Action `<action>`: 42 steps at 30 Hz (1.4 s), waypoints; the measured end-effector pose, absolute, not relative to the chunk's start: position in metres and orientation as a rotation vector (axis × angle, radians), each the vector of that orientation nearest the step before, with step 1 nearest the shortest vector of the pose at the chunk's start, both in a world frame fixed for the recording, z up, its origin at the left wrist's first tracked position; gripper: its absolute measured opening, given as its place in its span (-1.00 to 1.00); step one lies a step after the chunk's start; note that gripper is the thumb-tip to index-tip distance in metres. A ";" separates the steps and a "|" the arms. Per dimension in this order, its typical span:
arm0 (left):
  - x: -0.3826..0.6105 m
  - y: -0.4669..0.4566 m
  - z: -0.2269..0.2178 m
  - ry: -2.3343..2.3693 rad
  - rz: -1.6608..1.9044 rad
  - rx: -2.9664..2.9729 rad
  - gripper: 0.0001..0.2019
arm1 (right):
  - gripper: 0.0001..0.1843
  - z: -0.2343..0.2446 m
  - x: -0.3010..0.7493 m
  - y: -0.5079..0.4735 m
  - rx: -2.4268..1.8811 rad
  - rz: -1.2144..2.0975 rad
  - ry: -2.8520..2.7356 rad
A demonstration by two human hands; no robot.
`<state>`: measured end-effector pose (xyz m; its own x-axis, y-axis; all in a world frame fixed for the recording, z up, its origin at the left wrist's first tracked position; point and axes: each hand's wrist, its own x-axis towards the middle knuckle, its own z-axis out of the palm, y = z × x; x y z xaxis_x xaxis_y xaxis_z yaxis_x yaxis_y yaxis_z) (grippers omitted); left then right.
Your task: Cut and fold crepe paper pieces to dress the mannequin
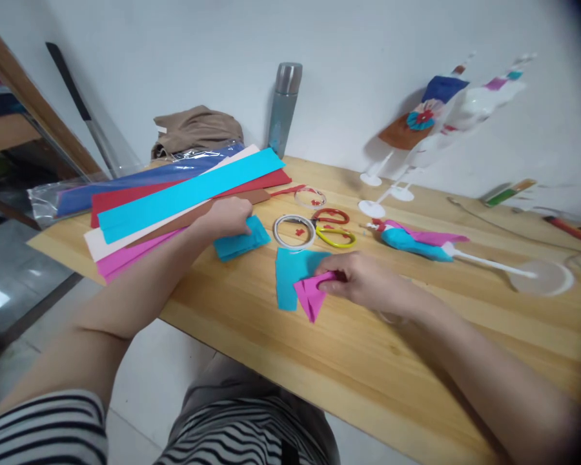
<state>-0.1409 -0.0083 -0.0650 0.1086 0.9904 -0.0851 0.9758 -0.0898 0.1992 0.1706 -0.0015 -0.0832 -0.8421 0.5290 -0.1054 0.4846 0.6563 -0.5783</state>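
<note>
Two sheets handled: right hand (pixel 368 281) pinches a folded magenta paper triangle (pixel 310 295); left hand (pixel 227 216) curls on creased blue paper (pixel 243 241), grip unclear.

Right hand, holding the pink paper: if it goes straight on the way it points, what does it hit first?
Likely the white tape ring, after sliding over the flat cyan sheet. The right hand points up-left with the pink paper; depth is uncertain.

Pink paper (pixel 311 294) corner (under right hand (pixel 368 281)) hidden
</note>
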 end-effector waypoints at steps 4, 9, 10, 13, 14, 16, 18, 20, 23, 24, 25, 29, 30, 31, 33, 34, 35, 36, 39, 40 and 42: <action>-0.122 -0.017 -0.054 2.035 -0.104 2.196 -0.83 | -0.84 -0.081 0.166 -0.009 -0.790 0.756 -2.809; -0.122 -0.010 -0.061 2.185 0.007 2.121 -0.75 | -0.64 -0.084 0.165 -0.014 -0.653 0.649 -2.614; -0.125 -0.007 -0.063 2.226 0.024 2.104 -0.72 | -0.65 -0.086 0.165 -0.015 -0.635 0.626 -2.566; -0.135 -0.001 -0.070 2.356 0.054 2.030 -0.69 | -0.72 -0.094 0.163 -0.016 -0.609 0.569 -2.429; -0.139 0.000 -0.071 2.386 0.055 2.006 -0.70 | -0.75 -0.097 0.162 -0.016 -0.601 0.545 -2.394; -0.144 0.001 -0.072 2.412 0.048 1.969 -0.72 | -0.78 -0.104 0.160 -0.016 -0.562 0.514 -2.363; -0.146 0.001 -0.072 2.412 0.043 1.950 -0.71 | -0.80 -0.109 0.158 -0.016 -0.517 0.500 -2.364; -0.146 0.002 -0.073 2.407 0.049 1.945 -0.70 | -0.81 -0.111 0.155 -0.018 -0.478 0.491 -2.344; -0.147 0.004 -0.074 2.426 0.069 1.939 -0.69 | -0.80 -0.108 0.154 -0.022 -0.441 0.489 -2.288; -0.149 0.005 -0.074 2.445 0.077 1.934 -0.69 | -0.80 -0.106 0.154 -0.023 -0.435 0.492 -2.270; -0.152 0.006 -0.074 2.472 0.086 1.927 -0.68 | -0.79 -0.105 0.155 -0.023 -0.434 0.494 -2.253; -0.174 0.007 -0.075 2.628 0.106 1.861 -0.68 | -0.78 -0.106 0.156 -0.022 -0.434 0.514 -2.218; -0.181 0.007 -0.075 2.662 0.101 1.833 -0.65 | -0.78 -0.107 0.156 -0.021 -0.432 0.516 -2.216; -0.187 0.007 -0.076 2.686 0.090 1.807 -0.61 | -0.78 -0.107 0.156 -0.021 -0.429 0.518 -2.215; -0.196 0.008 -0.078 2.689 0.056 1.787 -0.58 | -0.77 -0.109 0.155 -0.021 -0.429 0.523 -2.211; -0.199 0.010 -0.079 2.671 0.033 1.801 -0.62 | -0.77 -0.109 0.155 -0.021 -0.426 0.524 -2.210; -0.201 0.011 -0.080 2.654 0.012 1.818 -0.65 | -0.77 -0.108 0.154 -0.022 -0.426 0.527 -2.212; -0.203 0.014 -0.081 2.642 -0.011 1.832 -0.68 | -0.77 -0.108 0.154 -0.022 -0.421 0.527 -2.217; -0.206 0.021 -0.079 2.638 -0.048 1.847 -0.65 | -0.77 -0.104 0.154 -0.025 -0.416 0.501 -2.233; -0.208 0.024 -0.076 2.649 -0.052 1.838 -0.63 | -0.77 -0.102 0.154 -0.026 -0.415 0.484 -2.236; -0.215 0.029 -0.065 2.687 -0.048 1.806 -0.59 | -0.75 -0.099 0.155 -0.029 -0.408 0.449 -2.249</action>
<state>-0.2152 0.0286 -0.0649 -0.3744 0.9251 0.0634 0.9222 0.3786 -0.0784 0.1549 -0.0285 -0.0991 -0.6361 0.4257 0.6436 0.1456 0.8853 -0.4417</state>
